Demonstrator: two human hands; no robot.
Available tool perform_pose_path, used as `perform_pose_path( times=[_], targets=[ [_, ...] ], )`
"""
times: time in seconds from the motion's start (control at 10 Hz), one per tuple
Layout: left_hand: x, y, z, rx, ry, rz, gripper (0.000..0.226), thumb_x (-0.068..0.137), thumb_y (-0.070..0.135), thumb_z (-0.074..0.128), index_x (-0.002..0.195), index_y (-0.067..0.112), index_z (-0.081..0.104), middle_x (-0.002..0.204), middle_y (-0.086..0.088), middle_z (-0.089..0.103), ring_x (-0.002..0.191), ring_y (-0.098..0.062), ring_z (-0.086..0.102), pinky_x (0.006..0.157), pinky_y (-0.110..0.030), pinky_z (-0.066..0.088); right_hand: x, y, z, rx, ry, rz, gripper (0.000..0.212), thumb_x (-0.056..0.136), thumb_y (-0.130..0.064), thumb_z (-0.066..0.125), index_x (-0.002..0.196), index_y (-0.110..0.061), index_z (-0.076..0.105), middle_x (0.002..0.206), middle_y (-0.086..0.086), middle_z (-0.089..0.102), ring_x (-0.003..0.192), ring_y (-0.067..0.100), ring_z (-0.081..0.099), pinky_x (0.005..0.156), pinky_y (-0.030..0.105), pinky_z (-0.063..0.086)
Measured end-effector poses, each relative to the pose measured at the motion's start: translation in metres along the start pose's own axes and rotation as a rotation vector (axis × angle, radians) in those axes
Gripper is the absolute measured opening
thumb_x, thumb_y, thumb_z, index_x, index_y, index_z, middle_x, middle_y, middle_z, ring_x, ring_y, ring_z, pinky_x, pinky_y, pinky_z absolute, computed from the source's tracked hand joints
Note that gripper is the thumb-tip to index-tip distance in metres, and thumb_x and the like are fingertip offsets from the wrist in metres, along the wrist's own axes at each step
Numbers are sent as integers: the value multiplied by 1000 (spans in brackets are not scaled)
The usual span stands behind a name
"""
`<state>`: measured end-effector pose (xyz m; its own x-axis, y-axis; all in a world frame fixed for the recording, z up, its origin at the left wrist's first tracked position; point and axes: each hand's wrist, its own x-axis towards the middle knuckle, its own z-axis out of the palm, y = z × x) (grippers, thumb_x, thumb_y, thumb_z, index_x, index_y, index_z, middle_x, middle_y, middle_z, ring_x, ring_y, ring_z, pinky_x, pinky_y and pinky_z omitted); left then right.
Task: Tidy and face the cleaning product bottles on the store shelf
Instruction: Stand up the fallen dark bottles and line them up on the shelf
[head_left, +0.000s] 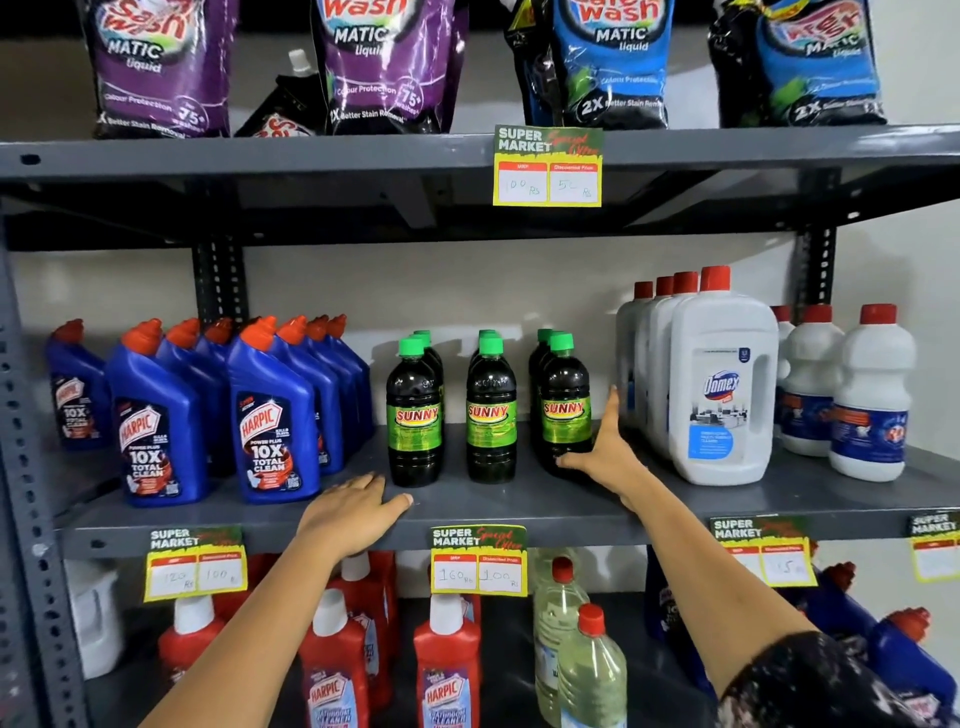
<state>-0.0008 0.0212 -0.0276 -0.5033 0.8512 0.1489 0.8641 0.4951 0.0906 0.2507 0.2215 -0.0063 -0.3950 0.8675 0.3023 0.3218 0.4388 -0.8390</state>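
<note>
On the middle grey shelf (519, 512) stand three rows of dark Sunny bottles with green caps: left (414, 415), middle (491, 413), right (565, 410). My right hand (608, 447) lies against the right side of the right Sunny bottle, thumb at its base and fingers spread up beside it. My left hand (353, 512) rests flat, palm down, on the shelf's front edge, just left of the left Sunny bottle. Blue Harpic bottles (270, 415) with red caps stand in rows at the left. White Domex jugs (719, 384) stand at the right.
Smaller white bottles (872, 400) with red caps fill the far right. Detergent pouches (389, 62) line the top shelf. Red Harpic bottles (447, 670) and clear bottles (592, 670) stand on the lower shelf. Price tags (478, 558) hang from the shelf edges.
</note>
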Motion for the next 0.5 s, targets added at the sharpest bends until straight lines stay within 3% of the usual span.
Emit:
perform_pose_path(
  times=[0.1,0.2,0.5],
  targets=[
    [-1,0,-1,-2,-8,1,78,90,66,17,152,19,14,162,-1,11,148,-20,15,117,-36,16,-4,-5,3,-105,1,18,146,53,-47,87,138,-42,-32,144,3,49,135,33,41,111,64,15],
    [-1,0,-1,-2,-1,-1,77,90,66,17,152,20,15,162,-1,11,148,-20,15,117,-37,16,-6,-5,6,-232,33,36,142,57,-46,84,138,-41,-31,135,5,58,127,36,48,105,64,18],
    [0,0,1,4,13,-5,76,90,65,18,152,20,16,162,-1,13,148,-19,16,117,-37,17,-2,0,6,-296,84,76,133,61,-34,80,143,-35,-24,126,14,60,117,39,54,103,58,28]
  ],
)
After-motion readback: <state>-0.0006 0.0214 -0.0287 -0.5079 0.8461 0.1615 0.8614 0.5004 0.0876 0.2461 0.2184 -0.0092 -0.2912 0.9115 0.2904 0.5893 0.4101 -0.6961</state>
